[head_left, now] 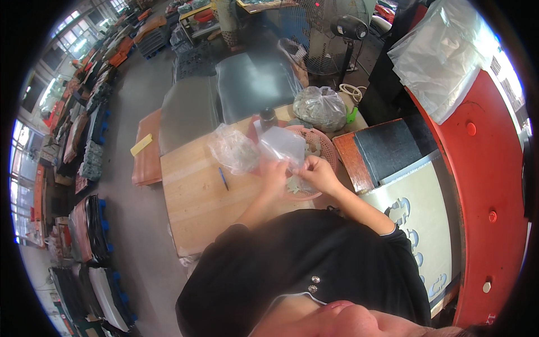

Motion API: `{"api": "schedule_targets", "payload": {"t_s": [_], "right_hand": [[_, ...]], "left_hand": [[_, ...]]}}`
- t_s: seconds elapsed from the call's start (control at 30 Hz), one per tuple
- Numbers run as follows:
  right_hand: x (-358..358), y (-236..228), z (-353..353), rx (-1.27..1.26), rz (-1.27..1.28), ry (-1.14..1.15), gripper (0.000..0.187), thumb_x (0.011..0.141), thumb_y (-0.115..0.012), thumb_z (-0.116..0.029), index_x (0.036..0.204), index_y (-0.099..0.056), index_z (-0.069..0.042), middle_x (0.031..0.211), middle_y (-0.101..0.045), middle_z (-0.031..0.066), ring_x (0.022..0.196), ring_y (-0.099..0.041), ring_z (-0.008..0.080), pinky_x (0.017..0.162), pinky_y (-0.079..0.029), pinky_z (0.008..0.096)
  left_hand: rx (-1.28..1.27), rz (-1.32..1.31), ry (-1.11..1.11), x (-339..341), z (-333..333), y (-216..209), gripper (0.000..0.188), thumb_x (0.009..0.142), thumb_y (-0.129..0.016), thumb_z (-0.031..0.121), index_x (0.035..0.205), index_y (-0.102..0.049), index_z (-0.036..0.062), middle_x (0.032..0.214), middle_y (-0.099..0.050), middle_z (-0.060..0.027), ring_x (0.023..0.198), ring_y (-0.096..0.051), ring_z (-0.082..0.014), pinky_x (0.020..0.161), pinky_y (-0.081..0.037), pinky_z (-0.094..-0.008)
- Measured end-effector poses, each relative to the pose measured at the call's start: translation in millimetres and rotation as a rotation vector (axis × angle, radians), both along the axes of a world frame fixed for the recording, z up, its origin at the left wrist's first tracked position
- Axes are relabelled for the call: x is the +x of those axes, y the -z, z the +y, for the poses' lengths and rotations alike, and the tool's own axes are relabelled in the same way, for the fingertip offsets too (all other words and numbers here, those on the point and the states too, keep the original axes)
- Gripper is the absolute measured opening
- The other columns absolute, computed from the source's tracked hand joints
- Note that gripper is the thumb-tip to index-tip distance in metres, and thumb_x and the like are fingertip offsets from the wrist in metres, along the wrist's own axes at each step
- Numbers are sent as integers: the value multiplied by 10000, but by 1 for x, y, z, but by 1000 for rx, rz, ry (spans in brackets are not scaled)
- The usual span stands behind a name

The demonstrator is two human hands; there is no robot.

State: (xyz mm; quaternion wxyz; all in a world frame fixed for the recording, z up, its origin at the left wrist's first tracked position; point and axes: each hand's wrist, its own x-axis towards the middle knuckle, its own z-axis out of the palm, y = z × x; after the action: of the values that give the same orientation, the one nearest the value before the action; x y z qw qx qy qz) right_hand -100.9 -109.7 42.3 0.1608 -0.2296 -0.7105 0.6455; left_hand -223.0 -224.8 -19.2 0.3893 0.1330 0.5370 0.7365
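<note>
In front of me a clear plastic bag (282,142) stands up between my hands. My left hand (275,172) is closed on its lower left edge, fingers partly hidden by the film. With fingertips pinched together, my right hand (319,173) grips the bag's near right edge. Beneath and beside the right hand sits a pink mesh basket (332,153) holding pale cut pieces (293,184). Left of the held bag lies a crumpled clear plastic bag (231,147), and a blue pen (223,178) rests nearer me. A dark bottle (268,117) rises just behind the held bag.
The wooden table (191,196) also bears a tied bag of pale pieces (320,108). On the right are a pale sheet with cut-outs (429,208) and a red machine (488,174). A fan (328,33) stands behind; dark sheets (255,84) lie beyond the table.
</note>
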Motion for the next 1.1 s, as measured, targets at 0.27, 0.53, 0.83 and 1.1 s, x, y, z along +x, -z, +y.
{"api": "schedule_targets", "payload": {"t_s": [0.27,0.53,0.83,1.1], "right_hand": [[9,43,58,40,42,694,132,931,-546,-201,858,-537,-92,728,-601,38,594,-546,187,586,-481,335],[2,26,58,-1189,38,591,363,1020,-336,-450,942,-512,-142,816,-566,19,673,-566,191,622,-516,372],[-27,37,42,-759,-74,495,691,898,-415,-695,1130,-543,-57,1039,-563,85,850,-505,191,676,-448,377],[-19,38,2,-572,-251,111,520,932,-443,-616,1039,-518,-113,689,-360,-37,593,-341,93,512,-320,293]], "left_hand": [[299,-552,-361,-50,-57,9,222,959,-421,86,1145,-533,39,1093,-604,-126,1032,-586,-227,887,-496,-407],[-511,84,-336,-59,-108,96,266,966,-481,263,1106,-561,51,961,-631,-115,891,-613,-267,762,-496,-416],[-852,1043,149,-23,-89,44,539,813,-675,291,1274,-514,62,1184,-571,-209,1115,-543,-384,917,-440,-465],[-461,1096,-73,-32,3,37,521,800,-650,151,1289,-500,51,1130,-600,-245,1020,-602,-397,858,-475,-449]]}}
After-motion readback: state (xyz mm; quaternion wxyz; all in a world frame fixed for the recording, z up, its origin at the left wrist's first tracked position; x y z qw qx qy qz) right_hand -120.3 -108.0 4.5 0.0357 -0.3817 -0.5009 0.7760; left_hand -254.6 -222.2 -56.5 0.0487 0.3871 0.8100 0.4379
